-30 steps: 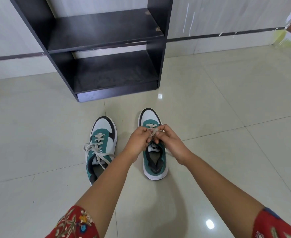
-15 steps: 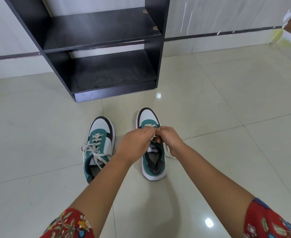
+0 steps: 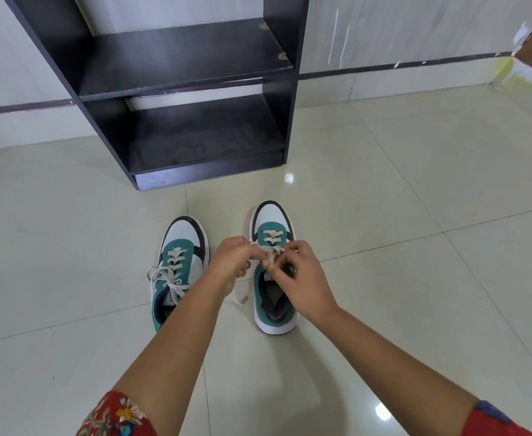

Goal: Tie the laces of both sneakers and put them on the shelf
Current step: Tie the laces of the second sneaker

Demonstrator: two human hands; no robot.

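I have both hands pinched on the laces (image 3: 269, 250) of the right sneaker (image 3: 273, 272), the left hand (image 3: 231, 262) and the right hand (image 3: 302, 278) closed on the strands over its tongue, out on the open floor (image 3: 415, 247) in front of the shelf (image 3: 195, 58). My worry is that a loop slips from my fingers while I cinch, since one loose end (image 3: 239, 298) trails on the tile beside the shoe and could pull through, leaving a slack knot. Tugging too hard could also drag the sneaker sideways into the left sneaker (image 3: 180, 265), whose laces appear already bowed. I count two sneakers, two hands and one shelf unit with two boards showing, neither holding a shoe yet.
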